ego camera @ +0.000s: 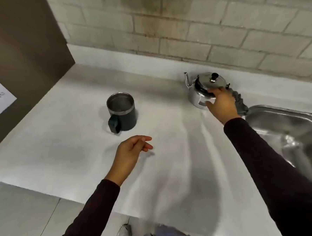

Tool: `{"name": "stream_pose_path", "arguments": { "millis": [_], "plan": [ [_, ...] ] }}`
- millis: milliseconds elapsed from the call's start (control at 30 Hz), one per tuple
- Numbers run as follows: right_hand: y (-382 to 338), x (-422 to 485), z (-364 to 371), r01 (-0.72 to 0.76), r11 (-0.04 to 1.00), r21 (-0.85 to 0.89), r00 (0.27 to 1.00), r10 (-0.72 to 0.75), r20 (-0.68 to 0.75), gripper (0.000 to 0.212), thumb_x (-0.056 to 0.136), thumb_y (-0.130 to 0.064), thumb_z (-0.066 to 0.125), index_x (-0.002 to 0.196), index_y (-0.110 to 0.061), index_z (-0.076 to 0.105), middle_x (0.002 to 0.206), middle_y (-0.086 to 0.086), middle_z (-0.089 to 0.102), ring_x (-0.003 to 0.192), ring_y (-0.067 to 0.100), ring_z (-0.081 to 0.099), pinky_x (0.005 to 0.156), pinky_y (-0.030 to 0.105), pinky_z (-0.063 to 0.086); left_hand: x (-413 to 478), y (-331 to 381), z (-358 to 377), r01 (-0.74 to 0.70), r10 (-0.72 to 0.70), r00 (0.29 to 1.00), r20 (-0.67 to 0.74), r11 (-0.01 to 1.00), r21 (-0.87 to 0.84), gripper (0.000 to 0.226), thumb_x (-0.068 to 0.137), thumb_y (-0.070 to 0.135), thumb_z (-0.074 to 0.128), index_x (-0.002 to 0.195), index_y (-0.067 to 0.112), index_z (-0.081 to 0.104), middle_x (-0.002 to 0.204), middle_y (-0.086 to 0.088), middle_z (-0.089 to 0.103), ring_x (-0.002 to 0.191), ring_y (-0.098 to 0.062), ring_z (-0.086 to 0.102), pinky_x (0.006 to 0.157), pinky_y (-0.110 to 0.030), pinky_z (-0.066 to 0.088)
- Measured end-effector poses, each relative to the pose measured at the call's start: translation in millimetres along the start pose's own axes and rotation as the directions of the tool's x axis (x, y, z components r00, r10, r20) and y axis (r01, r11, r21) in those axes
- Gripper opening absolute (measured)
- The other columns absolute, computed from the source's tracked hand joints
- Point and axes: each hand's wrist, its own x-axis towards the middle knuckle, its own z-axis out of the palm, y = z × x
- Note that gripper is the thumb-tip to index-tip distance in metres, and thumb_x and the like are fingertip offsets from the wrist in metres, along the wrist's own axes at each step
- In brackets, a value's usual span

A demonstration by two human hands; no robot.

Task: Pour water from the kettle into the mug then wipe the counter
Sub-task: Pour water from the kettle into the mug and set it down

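Nothing of the task looks done yet, as far as I can judge: the kettle (204, 89) stands upright on the bench (71, 150), well apart from the mug (121, 111), and the mug's steel inside shows no water that I can make out. My right hand (222, 103) is on the near side of the kettle, fingers curled against its shoulder just under the lid and thumb spread over the belly; this grip touches the metal, but I cannot tell whether it has really closed on the folded-down black handle. My left hand (133, 150) hangs above the bench near the mug, loose and empty, fingers half curled around nothing. So lifting, pouring and wiping all seem still ahead of me. The kettle is polished metal, round-bellied and mirror-bright, with a thin curved spout pointing left toward the mug and a small dark knob on its domed lid; I expect it to be slippery. The mug is a squat cylinder, matte dark outside with a brushed steel lining and rim, its chunky handle turned toward me. A crumpled grey cloth (239, 101) lies just behind my right hand, beside the rim of the steel sink (279, 121). The bench is pale, smooth and matte.
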Motion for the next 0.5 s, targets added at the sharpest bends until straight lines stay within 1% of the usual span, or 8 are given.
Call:
{"name": "stream_pose_path", "arguments": {
  "millis": [100, 167, 200, 267, 300, 367, 433, 500],
  "plan": [
    [5, 27, 5, 0.074, 0.987, -0.141, 0.993, -0.06, 0.104, 0.036, 0.079, -0.012, 0.063, 0.115, -0.005, 0.058, 0.114, 0.023, 0.061, 0.103, 0.042, 0.056, 0.089, 0.048, 0.047, 3, -2, 7, 0.022, -0.024, 0.996, -0.084, 0.999, -0.025, 0.028, 0.094, 0.021, 0.046, 0.087, 0.033, 0.071, 0.075, 0.01, 0.076, 0.074, -0.004, 0.067, 0.086, -0.03, 0.052],
    [6, 42, 10, 0.085, 0.991, -0.105, 0.988, -0.07, 0.137, 0.028, 0.079, -0.008, 0.06, 0.106, -0.003, 0.057, 0.101, 0.024, 0.065, 0.091, 0.042, 0.061, 0.079, 0.045, 0.05, 2, -5, 10, 0.044, -0.048, 0.99, -0.131, 0.999, -0.033, 0.029, 0.094, 0.021, 0.046, 0.087, 0.033, 0.071, 0.077, 0.011, 0.076, 0.075, -0.004, 0.067, 0.084, -0.029, 0.052],
    [5, 47, 12, 0.101, 0.991, -0.091, 0.984, -0.086, 0.157, 0.024, 0.081, -0.007, 0.058, 0.104, -0.002, 0.056, 0.097, 0.024, 0.066, 0.089, 0.041, 0.061, 0.076, 0.043, 0.05, 1, -6, 10, 0.054, -0.058, 0.987, -0.151, 0.998, -0.035, 0.029, 0.094, 0.021, 0.045, 0.088, 0.033, 0.071, 0.078, 0.011, 0.076, 0.075, -0.004, 0.067, 0.084, -0.028, 0.051],
    [7, 59, 11, 0.136, 0.989, -0.061, 0.969, -0.12, 0.216, 0.02, 0.087, -0.017, 0.055, 0.102, -0.003, 0.058, 0.095, 0.021, 0.067, 0.089, 0.039, 0.061, 0.072, 0.039, 0.048, -1, -4, 10, 0.069, -0.075, 0.981, -0.181, 0.997, -0.04, 0.029, 0.094, 0.021, 0.046, 0.088, 0.032, 0.072, 0.079, 0.01, 0.076, 0.075, -0.004, 0.067, 0.083, -0.027, 0.05],
    [9, 67, 8, 0.136, 0.99, -0.037, 0.964, -0.123, 0.237, 0.023, 0.09, -0.025, 0.053, 0.101, -0.005, 0.059, 0.094, 0.017, 0.067, 0.089, 0.036, 0.062, 0.071, 0.036, 0.047, 0, -5, 10, 0.072, -0.08, 0.978, -0.194, 0.996, -0.045, 0.029, 0.094, 0.021, 0.046, 0.088, 0.032, 0.072, 0.079, 0.01, 0.076, 0.074, -0.004, 0.067, 0.084, -0.027, 0.05],
    [10, 84, -2, 0.129, 0.992, -0.013, 0.968, -0.123, 0.218, 0.028, 0.091, -0.034, 0.052, 0.103, -0.01, 0.059, 0.098, 0.014, 0.066, 0.091, 0.034, 0.061, 0.073, 0.037, 0.047, 3, -4, 9, 0.079, -0.087, 0.974, -0.211, 0.996, -0.049, 0.029, 0.094, 0.02, 0.046, 0.087, 0.033, 0.072, 0.078, 0.01, 0.076, 0.074, -0.004, 0.067, 0.084, -0.027, 0.05],
    [10, 98, -16, 0.147, 0.989, 0.002, 0.973, -0.145, 0.177, 0.023, 0.09, -0.028, 0.052, 0.101, -0.009, 0.059, 0.099, 0.018, 0.066, 0.091, 0.036, 0.06, 0.072, 0.037, 0.044, 6, -2, 10, 0.078, -0.086, 0.975, -0.206, 0.996, -0.044, 0.029, 0.094, 0.02, 0.046, 0.087, 0.032, 0.072, 0.078, 0.01, 0.076, 0.073, -0.004, 0.068, 0.085, -0.028, 0.051],
    [9, 105, -29, 0.165, 0.985, 0.05, 0.972, -0.171, 0.163, 0.021, 0.091, -0.023, 0.051, 0.099, -0.006, 0.06, 0.096, 0.02, 0.067, 0.089, 0.037, 0.06, 0.072, 0.038, 0.045, 10, -1, 10, 0.068, -0.074, 0.978, -0.197, 0.997, -0.039, 0.029, 0.094, 0.02, 0.046, 0.086, 0.033, 0.072, 0.077, 0.01, 0.076, 0.073, -0.004, 0.068, 0.086, -0.03, 0.05]
  ]
}}
